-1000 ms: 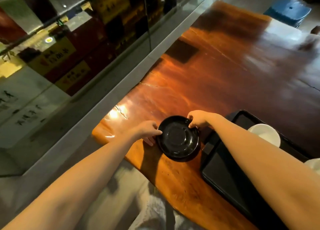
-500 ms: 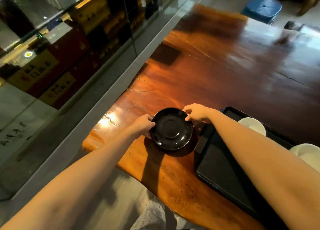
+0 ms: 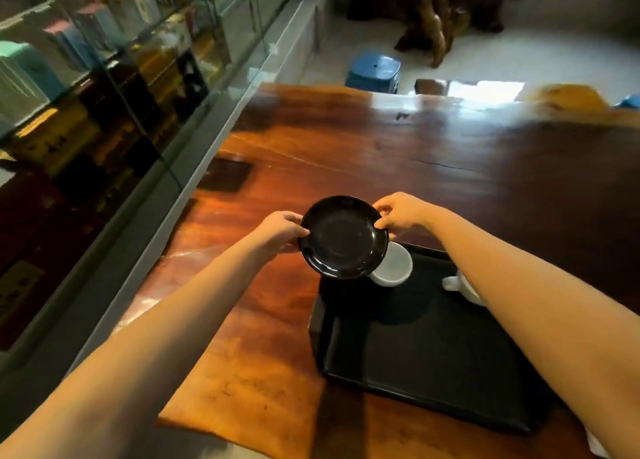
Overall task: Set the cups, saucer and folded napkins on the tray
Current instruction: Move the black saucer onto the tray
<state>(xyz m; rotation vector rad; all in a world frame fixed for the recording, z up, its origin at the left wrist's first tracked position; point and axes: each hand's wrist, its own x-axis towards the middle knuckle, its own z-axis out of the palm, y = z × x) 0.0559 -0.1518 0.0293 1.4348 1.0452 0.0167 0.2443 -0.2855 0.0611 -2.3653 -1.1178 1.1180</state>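
1. Two bare hands hold one black saucer (image 3: 343, 237) in the air in front of me, above the far left corner of a black tray (image 3: 429, 365).
2. My left hand (image 3: 278, 230) grips the saucer's left rim, thumb on top and the other fingers curled underneath.
3. My right hand (image 3: 401, 212) pinches the right rim, thumb and fingertips closed on the edge.
4. The saucer is glossy and round with a ringed well in its middle, and it tilts slightly toward me.
5. A white cup (image 3: 393, 266) stands upright on the tray just beside and below the saucer, which hides part of its rim.
6. A second white cup (image 3: 460, 287) sits farther right on the tray, mostly hidden by my right forearm; I think the small white piece showing is its handle, but the view is poor there.
7. The tray rests on a polished reddish wooden table (image 3: 346, 153), near its edge closest to me.
8. A glass display cabinet (image 3: 114, 88) filled with coloured boxes runs along the left of the table.
9. A blue stool (image 3: 374, 72) stands on the pale floor beyond the table's far end.
10. I cannot see any napkins clearly.
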